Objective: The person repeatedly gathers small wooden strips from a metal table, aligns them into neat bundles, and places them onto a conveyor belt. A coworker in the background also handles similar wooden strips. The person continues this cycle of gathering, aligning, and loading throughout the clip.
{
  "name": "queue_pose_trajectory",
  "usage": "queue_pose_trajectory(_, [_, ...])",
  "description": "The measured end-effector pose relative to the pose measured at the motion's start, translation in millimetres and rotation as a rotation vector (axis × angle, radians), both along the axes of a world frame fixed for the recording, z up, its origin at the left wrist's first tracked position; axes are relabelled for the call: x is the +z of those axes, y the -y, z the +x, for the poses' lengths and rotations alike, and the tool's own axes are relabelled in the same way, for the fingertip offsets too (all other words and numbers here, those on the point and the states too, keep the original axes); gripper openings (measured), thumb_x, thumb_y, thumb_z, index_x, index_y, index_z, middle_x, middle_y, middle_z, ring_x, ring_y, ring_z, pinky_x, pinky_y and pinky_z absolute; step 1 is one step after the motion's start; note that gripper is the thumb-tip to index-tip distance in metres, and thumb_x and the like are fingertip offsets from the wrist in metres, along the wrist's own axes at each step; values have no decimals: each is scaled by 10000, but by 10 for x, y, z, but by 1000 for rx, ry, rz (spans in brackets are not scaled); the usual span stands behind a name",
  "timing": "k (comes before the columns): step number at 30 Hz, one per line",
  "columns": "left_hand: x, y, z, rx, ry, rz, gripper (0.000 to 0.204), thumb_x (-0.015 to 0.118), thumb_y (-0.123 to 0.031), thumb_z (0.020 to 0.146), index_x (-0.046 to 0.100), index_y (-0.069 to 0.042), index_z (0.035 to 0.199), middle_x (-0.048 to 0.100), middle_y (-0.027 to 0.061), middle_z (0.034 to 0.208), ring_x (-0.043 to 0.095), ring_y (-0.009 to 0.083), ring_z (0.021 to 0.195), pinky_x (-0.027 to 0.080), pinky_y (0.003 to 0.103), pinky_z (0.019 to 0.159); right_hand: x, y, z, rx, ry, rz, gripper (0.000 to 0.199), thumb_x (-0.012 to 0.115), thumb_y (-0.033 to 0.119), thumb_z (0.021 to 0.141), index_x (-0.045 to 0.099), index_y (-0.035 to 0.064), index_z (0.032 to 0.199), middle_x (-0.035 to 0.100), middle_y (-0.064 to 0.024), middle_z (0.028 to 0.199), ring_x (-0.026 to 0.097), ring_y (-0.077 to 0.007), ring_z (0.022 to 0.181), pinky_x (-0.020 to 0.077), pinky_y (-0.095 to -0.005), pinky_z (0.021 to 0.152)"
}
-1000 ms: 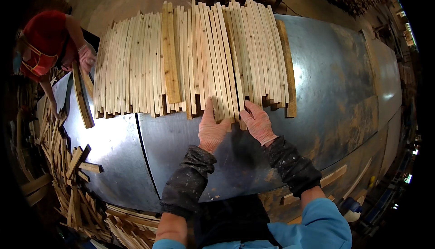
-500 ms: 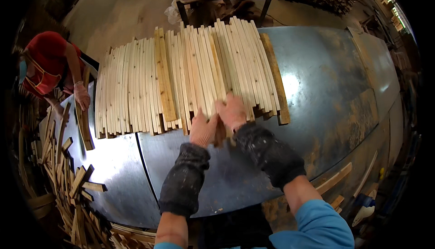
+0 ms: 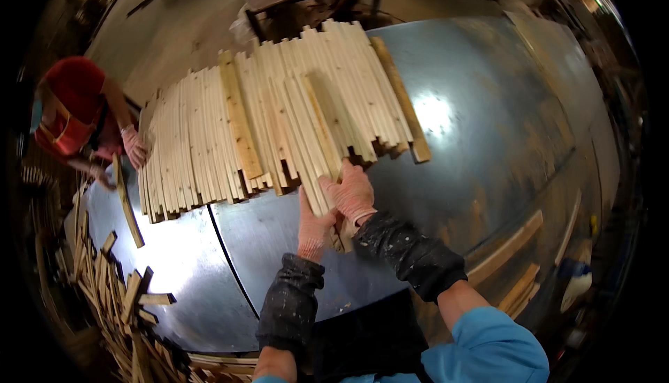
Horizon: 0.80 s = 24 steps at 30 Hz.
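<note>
While your left hand (image 3: pixel 315 228) cupped one side of a small bundle of pale wood strips (image 3: pixel 309 152), your right hand (image 3: pixel 352 191) pressed in from the other, so your grip looked clamped around its near end, though I couldn't see how your fingers sat underneath. My guess is you squeezed from both sides so the loose pieces wouldn't fan out. The bundle sat among, or maybe on top of, the broad row of strips (image 3: pixel 185 146), its near end poking past them over the metal table (image 3: pixel 453 188). Its long axis ran away from you, near end toward your body, far end leaning slightly left, roughly parallel to its neighbours.
</note>
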<state>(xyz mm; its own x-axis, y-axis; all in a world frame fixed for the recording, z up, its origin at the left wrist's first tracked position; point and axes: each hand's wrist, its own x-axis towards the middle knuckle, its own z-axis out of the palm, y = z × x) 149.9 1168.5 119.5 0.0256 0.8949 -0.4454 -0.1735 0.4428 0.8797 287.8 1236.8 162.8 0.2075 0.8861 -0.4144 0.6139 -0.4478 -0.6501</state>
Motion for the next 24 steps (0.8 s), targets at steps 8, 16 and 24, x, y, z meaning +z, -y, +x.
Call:
queue_pose_trajectory(8, [785, 1574, 7, -275, -132, 150, 1123, 866, -80, 845, 205, -85, 1752, 536, 145, 1564, 602, 274, 1349, 538, 391, 1121, 442, 2055, -9, -429, -83, 208, 736, 730, 494, 926, 615, 55, 1506, 667, -277, 1353, 612, -440, 1316, 493, -486, 1129])
queue_pose_trajectory(16, [1139, 2976, 1072, -738, 37, 111, 1139, 885, -57, 886, 156, -96, 1761, 558, 166, 1525, 628, 265, 1281, 567, 393, 1062, 715, 4174, 1050, -815, -76, 356, 753, 766, 474, 937, 590, 44, 1530, 653, -283, 1404, 608, -427, 1343, 492, -509, 1122])
queue_pose_trajectory(24, [1159, 4319, 2608, -1314, -212, 285, 1216, 919, -152, 864, 99, -52, 1757, 589, 213, 1493, 664, 288, 1243, 606, 390, 994, 838, 6145, 2143, -1284, 160, 333, 656, 747, 474, 947, 660, 9, 1401, 713, -288, 1264, 670, -455, 1220, 536, -527, 1049])
